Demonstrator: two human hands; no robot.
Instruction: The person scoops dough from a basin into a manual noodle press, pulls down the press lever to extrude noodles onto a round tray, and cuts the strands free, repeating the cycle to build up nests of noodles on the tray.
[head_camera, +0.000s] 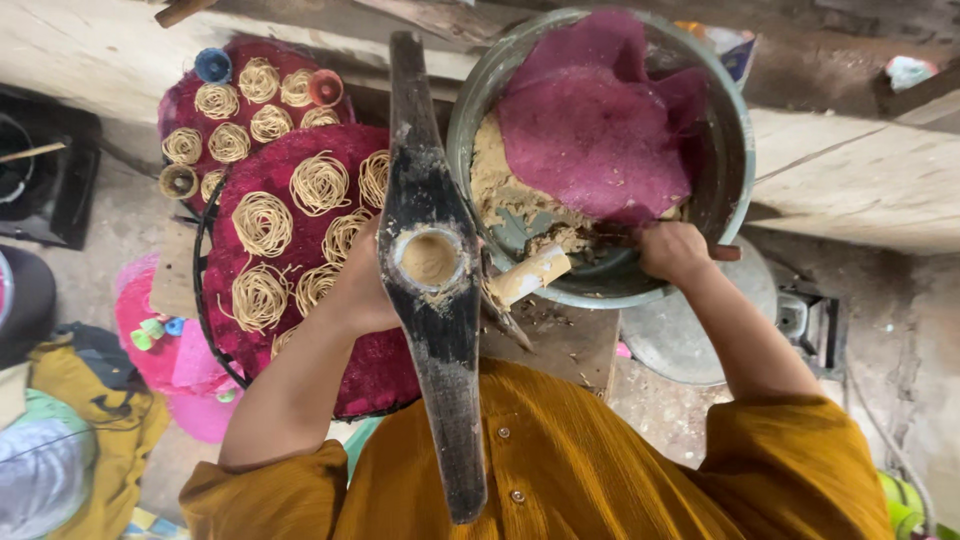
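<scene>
Dough-caked right hand (672, 250) fingers grip a tool at metal basin (735, 150) rim; left hand (362, 285) sits behind black wooden press (432, 270), grip unreadable. Loaded dough cup (429, 258) sits mid-press. Risk: press tipping onto noodle coils (262, 225) if unsupported. Tool tip hidden under magenta cloth (600, 110)

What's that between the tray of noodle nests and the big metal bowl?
A dark wooden press stands between the tray and the bowl, its round cup filled with dough. The left hand is behind it. The head view shows this.
</scene>
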